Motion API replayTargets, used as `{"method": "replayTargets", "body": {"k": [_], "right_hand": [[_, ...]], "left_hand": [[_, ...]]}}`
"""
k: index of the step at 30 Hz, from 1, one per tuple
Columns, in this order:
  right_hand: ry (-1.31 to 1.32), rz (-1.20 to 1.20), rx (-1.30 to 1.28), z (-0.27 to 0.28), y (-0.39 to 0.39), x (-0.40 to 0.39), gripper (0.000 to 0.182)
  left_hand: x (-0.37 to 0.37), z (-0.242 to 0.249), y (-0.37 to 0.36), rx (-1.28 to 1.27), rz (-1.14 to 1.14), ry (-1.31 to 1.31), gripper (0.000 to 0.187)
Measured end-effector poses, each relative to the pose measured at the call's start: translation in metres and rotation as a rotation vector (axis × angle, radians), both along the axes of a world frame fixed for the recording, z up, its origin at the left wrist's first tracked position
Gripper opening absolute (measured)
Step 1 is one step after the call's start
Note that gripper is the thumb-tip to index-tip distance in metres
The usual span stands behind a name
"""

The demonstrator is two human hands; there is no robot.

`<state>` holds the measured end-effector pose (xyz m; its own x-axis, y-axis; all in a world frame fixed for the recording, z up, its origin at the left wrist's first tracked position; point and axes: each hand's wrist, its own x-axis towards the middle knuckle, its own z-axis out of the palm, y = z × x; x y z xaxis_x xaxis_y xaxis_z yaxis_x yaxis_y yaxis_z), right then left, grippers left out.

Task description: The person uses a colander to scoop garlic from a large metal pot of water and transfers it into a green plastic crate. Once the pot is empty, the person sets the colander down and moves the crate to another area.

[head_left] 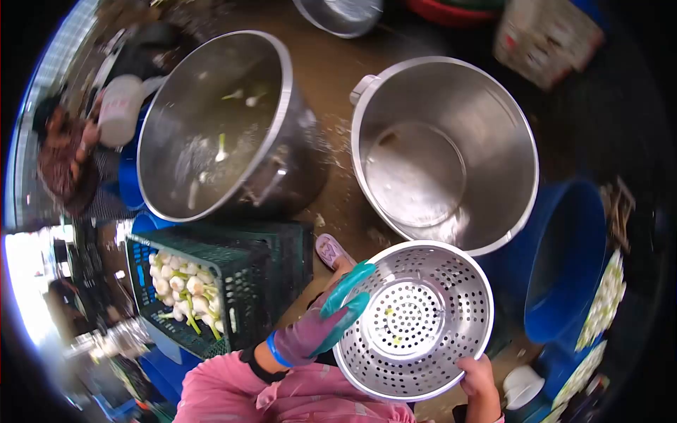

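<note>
A round metal colander [405, 321] with small green bits in its bottom is tilted toward me, low in the view. My right hand [479, 377], bare, grips its lower right rim. My left hand [328, 317], in a purple and teal glove, lies at its left rim with the fingers extended. Just beyond the colander stands a big metal pot [444, 151] without contents, apart from a brown spot on its bottom. Left of that, a large metal tub [211, 127] holds water with a few white and green pieces floating.
A green crate [264, 282] with white bulbs [185, 285] stands left of my legs. To the right are a blue barrel [568, 261] and a white bowl [522, 387]. A person [67, 162] with a white bucket [121, 111] is at the far left.
</note>
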<state>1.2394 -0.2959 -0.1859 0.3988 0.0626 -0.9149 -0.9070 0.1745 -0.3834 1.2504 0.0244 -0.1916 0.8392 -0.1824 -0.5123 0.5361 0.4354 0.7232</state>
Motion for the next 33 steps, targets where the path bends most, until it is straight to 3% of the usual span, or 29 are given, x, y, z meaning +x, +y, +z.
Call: {"method": "replayTargets", "body": {"k": [4,9,10,13,15,17,19,20,21,22,23,25,26,27,28,30,32,33], "right_hand": [[-0.015,0.275,0.047,0.05,0.083,0.084,0.049],[-0.124,0.43,0.091,0.065,0.217,0.164,0.048],[-0.184,0.468,0.078,0.065,0.249,0.179,0.049],[-0.356,0.548,-0.041,0.059,0.319,0.224,0.048],[-0.51,0.609,-0.105,0.036,0.356,0.268,0.038],[-0.725,0.791,-0.228,0.025,0.416,0.308,0.038],[-1.033,0.933,-0.296,0.0,0.475,0.348,0.046],[-1.289,1.022,-0.381,-0.023,0.501,0.374,0.052],[-1.339,1.222,-0.742,0.002,0.546,0.366,0.057],[-1.465,1.304,-0.801,-0.01,0.573,0.38,0.059],[-1.558,1.278,-0.933,-0.024,0.6,0.386,0.062],[-1.452,1.392,-1.089,-0.052,0.649,0.397,0.065],[-1.395,1.436,-1.087,-0.081,0.665,0.418,0.063],[-1.327,1.482,-1.086,-0.109,0.68,0.438,0.061],[-1.101,1.827,-1.038,-0.112,0.695,0.448,0.051],[-0.843,2.402,-0.762,-0.125,0.697,0.454,0.036],[-0.879,2.866,-0.304,-0.141,0.691,0.464,0.023],[-0.493,2.778,-0.121,-0.155,0.691,0.463,0.021]], "left_hand": [[0.021,0.07,0.089,0.031,0.165,-0.133,0.057],[0.026,0.108,0.211,0.11,0.398,-0.191,0.059],[0.03,0.114,0.241,0.395,0.308,-0.18,0.054],[0.017,0.099,0.309,0.152,0.703,-0.157,0.048],[0.007,0.068,0.363,0.242,0.832,-0.01,0.044],[0.002,0.05,0.418,0.31,0.816,0.136,0.041],[0.006,0.042,0.462,0.525,0.801,0.299,0.045],[0.007,0.036,0.483,0.779,0.734,0.368,0.047],[0.006,0.026,0.503,1.032,0.657,0.435,0.05],[0.002,0.015,0.519,1.283,0.575,0.505,0.052],[-0.003,0.006,0.53,1.343,0.563,0.534,0.054],[-0.011,-0.014,0.553,1.47,0.528,0.603,0.059],[-0.022,-0.053,0.576,1.472,0.538,0.664,0.064],[-0.015,-0.059,0.581,1.442,0.562,0.745,0.066],[-0.008,-0.065,0.582,1.404,0.565,0.828,0.068],[-0.006,-0.095,0.588,1.439,0.599,0.861,0.073],[0.002,-0.096,0.592,1.514,0.651,0.815,0.072],[0.007,-0.095,0.589,1.549,0.674,0.79,0.071]]}}
